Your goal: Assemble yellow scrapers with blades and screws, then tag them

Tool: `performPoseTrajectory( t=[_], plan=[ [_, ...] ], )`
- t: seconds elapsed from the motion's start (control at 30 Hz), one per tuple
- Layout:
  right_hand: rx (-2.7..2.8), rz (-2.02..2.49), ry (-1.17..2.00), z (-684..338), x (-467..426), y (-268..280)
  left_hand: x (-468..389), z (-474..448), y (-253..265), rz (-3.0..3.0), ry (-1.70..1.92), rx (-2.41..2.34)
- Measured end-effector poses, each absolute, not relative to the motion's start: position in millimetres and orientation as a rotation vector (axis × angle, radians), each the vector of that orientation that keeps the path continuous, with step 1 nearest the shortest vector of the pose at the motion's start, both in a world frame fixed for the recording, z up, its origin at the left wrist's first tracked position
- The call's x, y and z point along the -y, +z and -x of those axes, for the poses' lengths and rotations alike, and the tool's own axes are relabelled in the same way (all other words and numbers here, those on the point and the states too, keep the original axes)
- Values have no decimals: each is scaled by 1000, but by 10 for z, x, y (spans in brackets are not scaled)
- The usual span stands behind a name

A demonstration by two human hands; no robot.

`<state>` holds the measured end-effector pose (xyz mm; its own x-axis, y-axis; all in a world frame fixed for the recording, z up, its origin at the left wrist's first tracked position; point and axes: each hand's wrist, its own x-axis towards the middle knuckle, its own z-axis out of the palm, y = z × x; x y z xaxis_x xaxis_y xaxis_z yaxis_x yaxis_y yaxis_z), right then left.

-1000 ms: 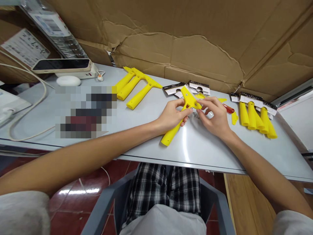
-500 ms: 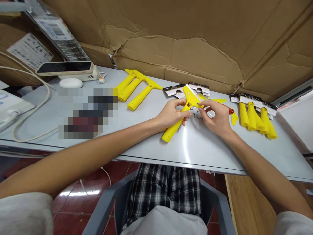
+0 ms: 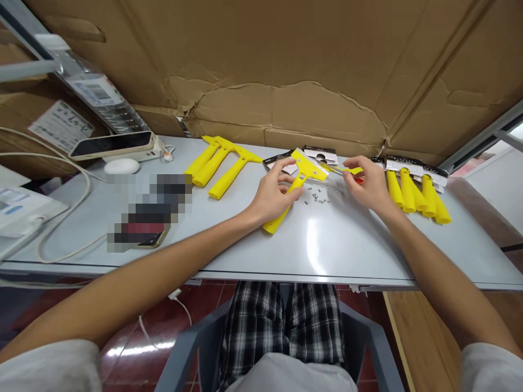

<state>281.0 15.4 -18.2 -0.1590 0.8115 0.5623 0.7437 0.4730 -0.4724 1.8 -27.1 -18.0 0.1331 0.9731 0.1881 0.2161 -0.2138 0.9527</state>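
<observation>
A yellow scraper (image 3: pixel 308 168) with a broad head is held at a slant above the grey table. My left hand (image 3: pixel 274 190) is closed around its upper handle, thumb in front. Two small screws show in the scraper's head. My right hand (image 3: pixel 366 184) is to the right of the head, apart from it, with thumb and index finger spread. Close to those fingertips are a thin metal shaft (image 3: pixel 333 170) and a red handle (image 3: pixel 359 179), partly hidden by the hand. Several loose screws (image 3: pixel 315 197) lie below the scraper head.
Several yellow scraper handles (image 3: pixel 226 175) lie at left; more yellow handles with black-and-white cards (image 3: pixel 408 190) lie at right. Other cards (image 3: pixel 321 154) are behind the scraper. Phone (image 3: pixel 112 144), white case (image 3: pixel 121 166) and cables stand left. Cardboard (image 3: pixel 269 103) backs the table.
My right hand has moved right, away from the scraper head, and its thumb and index finger have parted. My left hand still holds the scraper. The view has tilted upward slightly.
</observation>
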Motion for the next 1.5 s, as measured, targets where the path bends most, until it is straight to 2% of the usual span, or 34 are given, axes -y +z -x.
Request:
performPoseTrajectory(
  t=[0.4, 0.67, 0.77, 0.9, 1.03, 1.13, 1.5],
  plan=[
    [1929, 1370, 63, -3007, -309, -228, 281, 20, -119, -1703, 1078, -1036],
    [1943, 1378, 113, -2944, -253, -197, 285, -4, -20, -1328, 971, -966],
    [1872, 1328, 314, -2799, -144, -159, 293, 3, -44, -1409, 971, -989],
    [1662, 1248, 971, -2517, 72, -77, 355, 24, -98, -2055, 1021, -986],
    [1470, 1124, 1335, -2351, 211, -11, 430, 35, -130, -2482, 1024, -913],
    [1387, 1120, 1403, -2339, 224, 5, 455, 41, -152, -2575, 956, -960],
    [1478, 1149, 1335, -2422, 163, -101, 468, 76, -174, -2720, 750, -1082]
  ],
)
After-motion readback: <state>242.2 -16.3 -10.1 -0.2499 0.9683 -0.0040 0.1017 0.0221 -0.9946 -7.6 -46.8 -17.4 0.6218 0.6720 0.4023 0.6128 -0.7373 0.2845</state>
